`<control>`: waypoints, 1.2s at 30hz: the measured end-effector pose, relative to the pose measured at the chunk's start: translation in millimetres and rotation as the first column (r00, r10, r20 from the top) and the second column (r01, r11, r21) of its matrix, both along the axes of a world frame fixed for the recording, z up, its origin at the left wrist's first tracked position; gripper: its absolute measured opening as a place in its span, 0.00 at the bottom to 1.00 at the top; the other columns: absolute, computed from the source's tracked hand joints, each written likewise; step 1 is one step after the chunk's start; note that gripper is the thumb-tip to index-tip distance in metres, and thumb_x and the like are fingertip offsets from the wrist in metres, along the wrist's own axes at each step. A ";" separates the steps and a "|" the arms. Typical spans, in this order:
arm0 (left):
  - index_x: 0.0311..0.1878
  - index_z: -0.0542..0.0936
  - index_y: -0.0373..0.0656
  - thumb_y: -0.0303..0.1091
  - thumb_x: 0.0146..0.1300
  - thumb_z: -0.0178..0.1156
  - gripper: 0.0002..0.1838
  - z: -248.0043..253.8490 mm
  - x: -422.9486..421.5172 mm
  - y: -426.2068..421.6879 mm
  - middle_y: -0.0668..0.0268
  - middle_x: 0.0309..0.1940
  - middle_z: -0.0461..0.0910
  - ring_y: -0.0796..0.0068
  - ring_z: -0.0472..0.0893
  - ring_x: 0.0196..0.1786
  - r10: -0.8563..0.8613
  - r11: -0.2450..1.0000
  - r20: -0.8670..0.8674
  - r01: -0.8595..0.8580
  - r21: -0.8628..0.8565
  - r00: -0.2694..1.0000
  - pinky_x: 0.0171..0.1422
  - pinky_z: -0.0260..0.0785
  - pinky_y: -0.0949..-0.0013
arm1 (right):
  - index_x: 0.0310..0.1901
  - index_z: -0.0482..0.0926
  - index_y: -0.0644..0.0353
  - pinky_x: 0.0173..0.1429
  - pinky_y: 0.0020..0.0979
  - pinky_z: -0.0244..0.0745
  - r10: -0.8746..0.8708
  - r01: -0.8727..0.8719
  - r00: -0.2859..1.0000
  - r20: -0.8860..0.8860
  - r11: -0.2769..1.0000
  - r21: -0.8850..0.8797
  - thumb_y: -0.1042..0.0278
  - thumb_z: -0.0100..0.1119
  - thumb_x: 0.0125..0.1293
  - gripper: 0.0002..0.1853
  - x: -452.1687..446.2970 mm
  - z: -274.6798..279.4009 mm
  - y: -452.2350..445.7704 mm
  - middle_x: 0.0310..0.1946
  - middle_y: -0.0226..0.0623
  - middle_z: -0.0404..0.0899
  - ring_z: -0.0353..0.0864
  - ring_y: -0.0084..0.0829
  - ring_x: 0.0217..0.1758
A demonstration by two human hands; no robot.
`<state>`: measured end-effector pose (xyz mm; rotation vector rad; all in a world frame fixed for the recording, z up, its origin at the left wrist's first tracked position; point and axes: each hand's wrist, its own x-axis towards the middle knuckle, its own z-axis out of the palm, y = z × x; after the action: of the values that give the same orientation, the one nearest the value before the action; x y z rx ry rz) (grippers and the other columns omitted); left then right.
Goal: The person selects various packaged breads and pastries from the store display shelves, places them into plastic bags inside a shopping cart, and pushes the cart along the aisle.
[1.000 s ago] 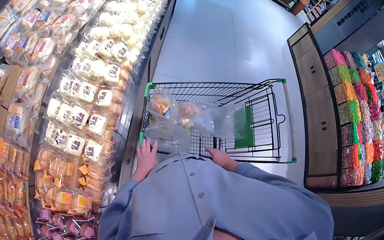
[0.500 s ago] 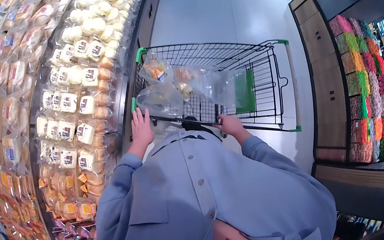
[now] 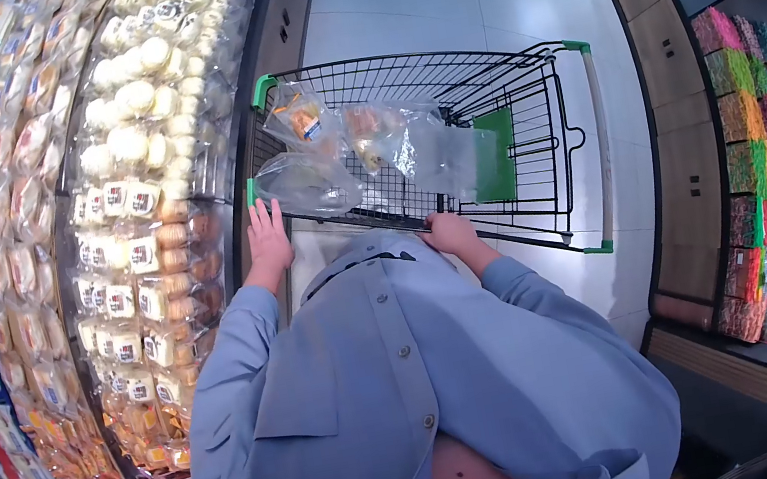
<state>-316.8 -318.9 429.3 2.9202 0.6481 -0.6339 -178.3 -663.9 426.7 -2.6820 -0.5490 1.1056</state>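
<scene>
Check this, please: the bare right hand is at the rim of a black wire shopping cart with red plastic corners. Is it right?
The plastic corners are green, not red, as the head view shows; the bare right hand is at the shopping cart rim.

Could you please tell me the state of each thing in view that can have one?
Shopping cart: upright, partly loaded
Left hand: open, fingers extended at the cart's edge
Right hand: curled at the cart's near edge
Clear plastic bags: crumpled, in the cart
Shelf buns: wrapped, in rows
Wooden cabinet: closed
Shirt: buttoned higher up, parted at the bottom
</scene>
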 end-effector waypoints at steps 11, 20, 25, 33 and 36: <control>0.80 0.43 0.48 0.38 0.57 0.65 0.53 -7.3 113.6 0.8 0.45 0.80 0.37 0.44 0.43 0.81 0.226 0.973 -0.027 -0.227 -0.043 0.974 0.80 0.48 0.47 | 0.50 0.84 0.49 0.51 0.44 0.80 0.058 -0.059 0.998 -0.013 0.998 -0.020 0.41 0.58 0.65 0.23 99.2 -5.6 15.3 0.42 0.39 0.87 0.86 0.43 0.47; 0.81 0.41 0.51 0.36 0.57 0.65 0.54 -3.7 179.2 18.4 0.43 0.79 0.38 0.41 0.50 0.79 0.075 0.997 -0.083 -0.075 0.008 0.994 0.79 0.49 0.48 | 0.48 0.84 0.52 0.54 0.45 0.79 0.024 -0.024 0.999 0.021 0.999 -0.035 0.43 0.57 0.65 0.22 165.6 -11.9 39.0 0.45 0.43 0.86 0.85 0.44 0.50; 0.81 0.38 0.50 0.33 0.56 0.65 0.56 -30.9 209.2 20.5 0.40 0.79 0.36 0.39 0.59 0.74 0.108 0.994 -0.008 -0.108 0.019 0.994 0.72 0.60 0.48 | 0.49 0.84 0.50 0.50 0.42 0.79 0.019 -0.018 1.000 0.011 0.996 -0.085 0.39 0.59 0.64 0.24 204.6 -23.0 51.5 0.40 0.38 0.87 0.86 0.41 0.47; 0.80 0.44 0.47 0.28 0.53 0.63 0.53 -24.7 251.9 56.8 0.31 0.76 0.37 0.44 0.83 0.45 0.032 0.984 0.067 -0.020 -0.175 0.997 0.54 0.75 0.52 | 0.49 0.85 0.49 0.53 0.43 0.79 0.050 -0.042 0.997 0.060 0.991 -0.124 0.41 0.59 0.65 0.22 258.5 -34.2 69.4 0.42 0.39 0.87 0.86 0.43 0.48; 0.81 0.43 0.50 0.29 0.54 0.62 0.54 -27.5 272.1 71.4 0.32 0.77 0.35 0.47 0.84 0.43 -0.019 0.985 0.013 0.021 -0.174 1.000 0.53 0.75 0.54 | 0.46 0.86 0.49 0.53 0.43 0.79 0.041 -0.028 0.996 0.080 0.988 -0.149 0.41 0.60 0.64 0.22 279.9 -34.4 80.9 0.42 0.40 0.87 0.86 0.43 0.48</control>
<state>-44.6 -247.5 401.8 2.7695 0.5337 -0.6413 101.7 -583.0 392.3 -2.8669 -0.5494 1.0888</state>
